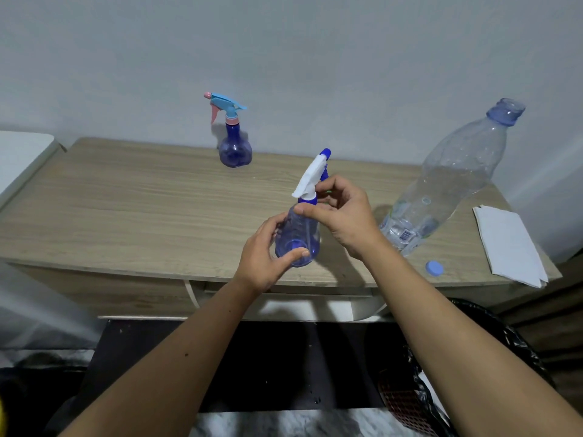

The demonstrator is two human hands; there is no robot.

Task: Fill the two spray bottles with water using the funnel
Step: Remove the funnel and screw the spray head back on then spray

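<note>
Holding now: the near spray bottle [298, 238] stands at the front edge of the wooden table [126, 197], taken up between both hands
Left hand: the left hand [265, 257] wraps the bottle's lower body, thumb across the front, fingers curled behind it
Right hand: the right hand [340, 212] closes on the blue collar under the white trigger head [307, 181], thumb and fingers pinching round the neck
Step, as I judge it: unscrewing or screwing the head; which way it turns cannot be told
Fill level: the near bottle looks clear and empty, or close to it, though the tint makes this hard to read
Second spray bottle: the far spray bottle [235, 146] with the pink and light-blue head stands upright near the wall, well apart from the hands, head on
Water source: the large water bottle [441, 184] stands uncapped just right of the right hand; it seems to hold only a little water at the bottom
Cap: a blue cap [434, 268] lies on the table near the big bottle's base
Funnel: none can be made out
Paper: folded white paper [508, 244] rests on the table's right end
Handling: thin plastic, probably light and easy to tip while empty, and it may dent if squeezed hard
Where to hold: low on the body to steady it, and on the ribbed collar rather than the trigger when turning
Risk: the dip tube could drag the light bottle over as the head lifts
</note>
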